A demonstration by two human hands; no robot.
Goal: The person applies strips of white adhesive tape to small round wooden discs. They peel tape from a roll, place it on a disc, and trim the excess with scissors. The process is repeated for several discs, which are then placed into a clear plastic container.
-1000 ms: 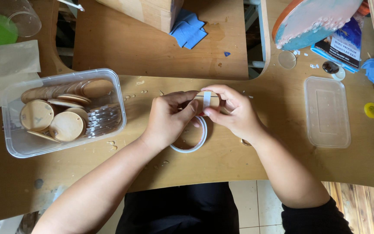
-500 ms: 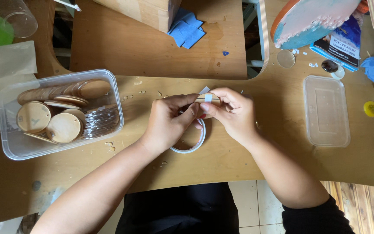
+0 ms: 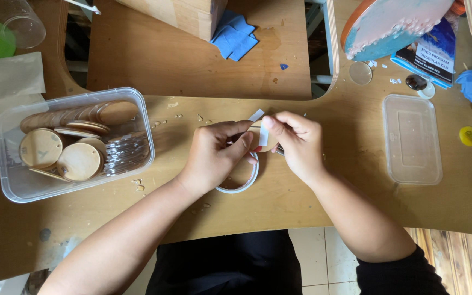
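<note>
Both hands had been closed around a small wooden disc (image 3: 267, 143); the right hand (image 3: 296, 143) now pinched a white tape strip (image 3: 263, 135), peeling it upward. The left hand (image 3: 217, 155) gripped the disc above the tape roll (image 3: 240, 177) on the wooden table (image 3: 312, 196).

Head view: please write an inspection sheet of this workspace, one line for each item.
Surface: wooden table, with small white scraps scattered near the middle.
Job's things: a small wooden disc with a white strip across it, held between both hands; a white ring, seemingly a tape roll, lies on the table under the left hand.
Clutter: clear tub of round wooden discs at the left; empty clear lid at the right; yellow cap; blue cloth; cardboard box.
Hands: left hand grips the disc; right hand pinches the white strip.
Cables: nothing seen.
Surroundings: wooden floor at the lower right.
</note>
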